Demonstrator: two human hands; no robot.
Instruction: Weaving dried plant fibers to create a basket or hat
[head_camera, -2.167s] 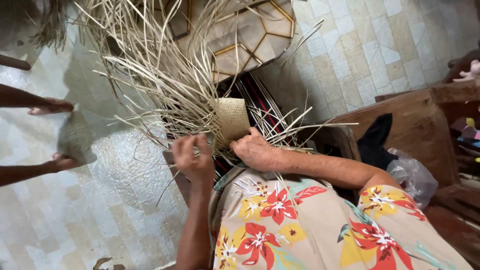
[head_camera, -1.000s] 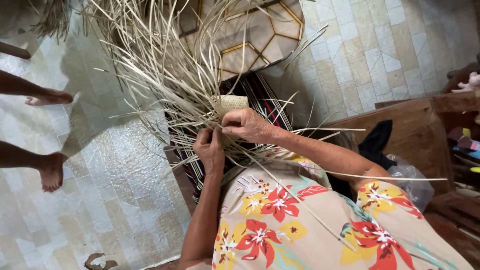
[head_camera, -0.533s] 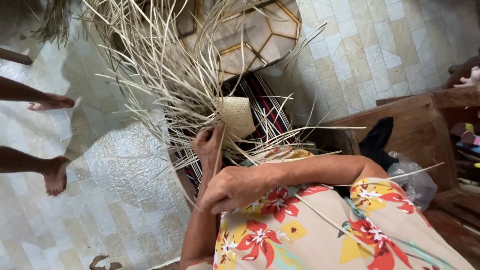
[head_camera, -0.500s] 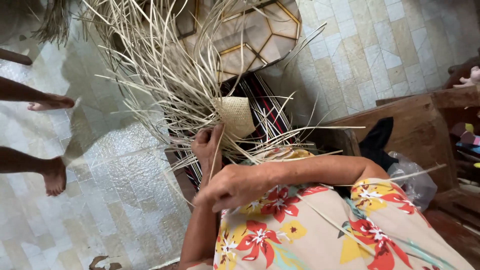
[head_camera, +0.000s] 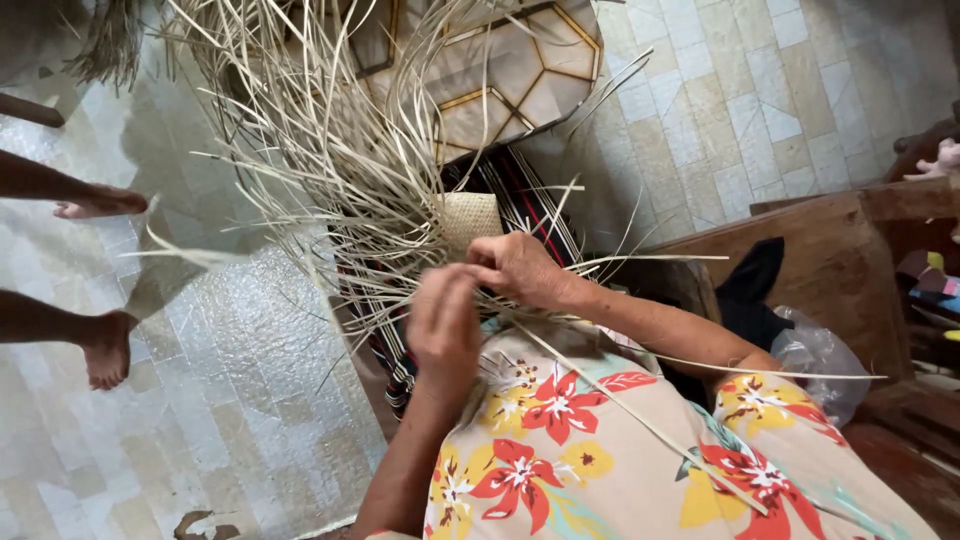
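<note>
Head view: left hand (blurred, so its grip cannot be told) hovers just below the loose pale straw strips. Beside it, the right hand pinches strips at the small, tightly woven mat, flat and tan, over striped cloth.

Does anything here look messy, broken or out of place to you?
Nothing looks broken or spilled. The loose straw strips fan out wildly from the small woven piece in the lap, some trailing over the flowered shirt. The left hand is motion-blurred; the right hand rests at the weave's edge.
</note>
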